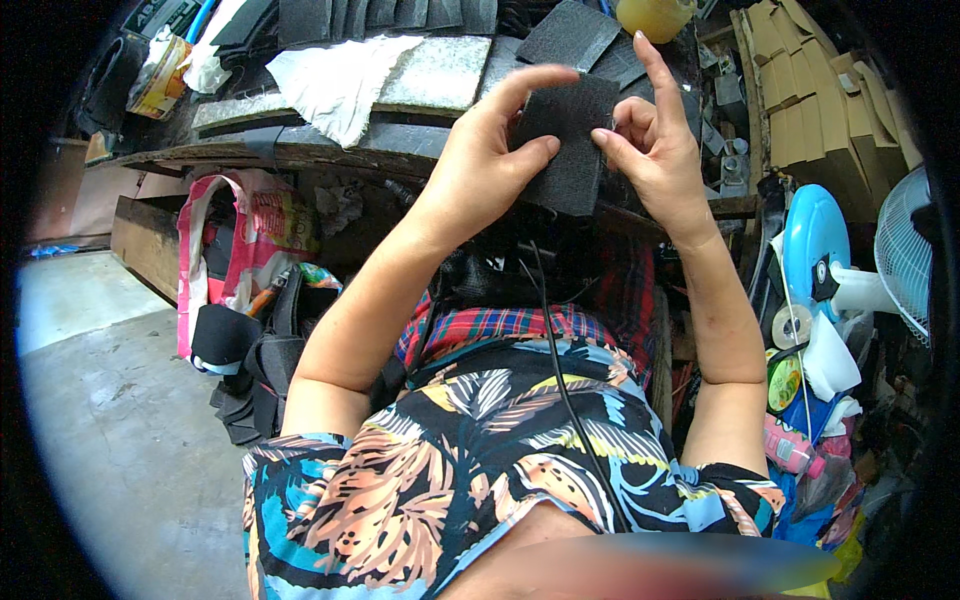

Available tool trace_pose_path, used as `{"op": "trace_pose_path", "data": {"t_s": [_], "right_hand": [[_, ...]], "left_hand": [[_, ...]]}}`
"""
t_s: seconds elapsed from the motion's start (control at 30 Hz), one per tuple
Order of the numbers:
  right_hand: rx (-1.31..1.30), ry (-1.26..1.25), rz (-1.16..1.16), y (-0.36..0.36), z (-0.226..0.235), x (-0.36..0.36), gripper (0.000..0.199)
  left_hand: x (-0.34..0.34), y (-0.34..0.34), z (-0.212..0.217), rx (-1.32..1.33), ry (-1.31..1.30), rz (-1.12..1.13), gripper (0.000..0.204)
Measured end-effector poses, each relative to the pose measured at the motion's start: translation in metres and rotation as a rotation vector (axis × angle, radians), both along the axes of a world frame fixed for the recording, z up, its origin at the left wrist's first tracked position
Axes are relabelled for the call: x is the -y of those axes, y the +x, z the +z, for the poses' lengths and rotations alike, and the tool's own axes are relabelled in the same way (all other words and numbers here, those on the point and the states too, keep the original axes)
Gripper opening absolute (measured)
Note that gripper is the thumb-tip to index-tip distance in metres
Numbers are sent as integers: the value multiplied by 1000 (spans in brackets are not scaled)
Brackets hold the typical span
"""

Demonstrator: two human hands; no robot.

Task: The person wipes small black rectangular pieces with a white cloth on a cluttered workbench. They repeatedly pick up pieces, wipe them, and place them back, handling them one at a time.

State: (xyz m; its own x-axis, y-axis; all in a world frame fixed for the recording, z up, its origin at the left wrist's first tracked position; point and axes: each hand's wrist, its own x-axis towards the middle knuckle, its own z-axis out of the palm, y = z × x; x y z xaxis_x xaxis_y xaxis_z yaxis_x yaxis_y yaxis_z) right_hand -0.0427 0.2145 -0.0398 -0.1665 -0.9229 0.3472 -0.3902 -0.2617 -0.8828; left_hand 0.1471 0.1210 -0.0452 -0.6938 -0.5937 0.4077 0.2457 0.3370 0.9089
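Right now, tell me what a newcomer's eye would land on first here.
Probably the boldly patterned shirt filling the lower middle. Next, the bright blue-and-white fan at the right, then the dark rectangular piece at the upper middle, held between the left hand and the right hand.

Grey conc. floor [140, 440], paler far L; dk. wooden bench [215, 146] ahead.

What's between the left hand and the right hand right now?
In the head view, a flat black rectangular piece lies between the left hand and the right hand; both touch it.
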Motion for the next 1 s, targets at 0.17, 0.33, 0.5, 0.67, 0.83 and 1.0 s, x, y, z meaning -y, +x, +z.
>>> {"op": "trace_pose_path", "data": {"t_s": [0.17,0.33,0.5,0.67,0.83,1.0], "right_hand": [[-432,-35,-186,-19,5,-2,53],[-786,-111,-149,-25,-11,5,38],[-878,-11,-147,-22,-25,10,42],[-929,88,-122,-17,-17,4,44],[-1043,33,-77,6,-3,-26,42],[-1132,-68,-65,33,5,-50,40]], "left_hand": [[11,8,-1,369,-438,209,53],[18,3,-7,399,-539,223,51],[18,5,-8,431,-491,203,48],[19,6,-8,426,-466,210,47],[19,6,-11,389,-481,227,48],[18,5,-10,398,-462,222,48]]}}
